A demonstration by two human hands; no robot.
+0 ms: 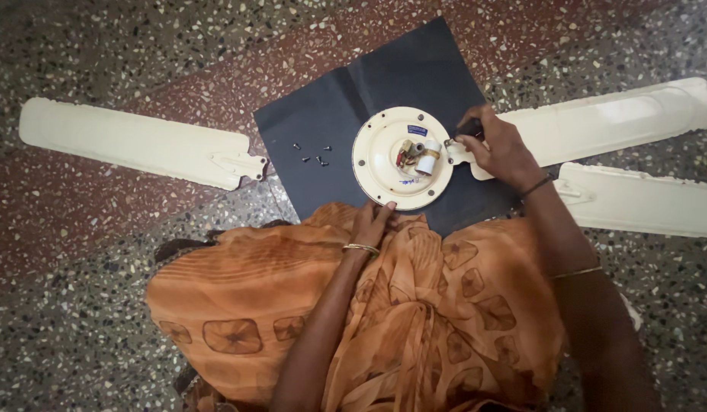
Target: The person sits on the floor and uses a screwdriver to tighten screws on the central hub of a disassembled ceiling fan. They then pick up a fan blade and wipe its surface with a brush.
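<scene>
Cream-painted metal shows in the round ceiling-fan motor housing, which lies on a dark square sheet spread over the speckled terrazzo floor. The left hand sits just below the housing, its fingers lying loosely together with the tips touching the near rim. The right hand is just right of the housing, fingers curled and pinched around a small dark tool at the spot where a cream fan blade meets the housing edge. A second cream fan blade lies apart on the floor, beyond and below the right wrist. A third cream fan blade lies well to the left of the left hand, its bracket reaching the sheet's edge. Several small dark screws rest loose on the sheet, left of the housing and above the left hand. Orange patterned cloth covers the person's lap beneath both forearms.
</scene>
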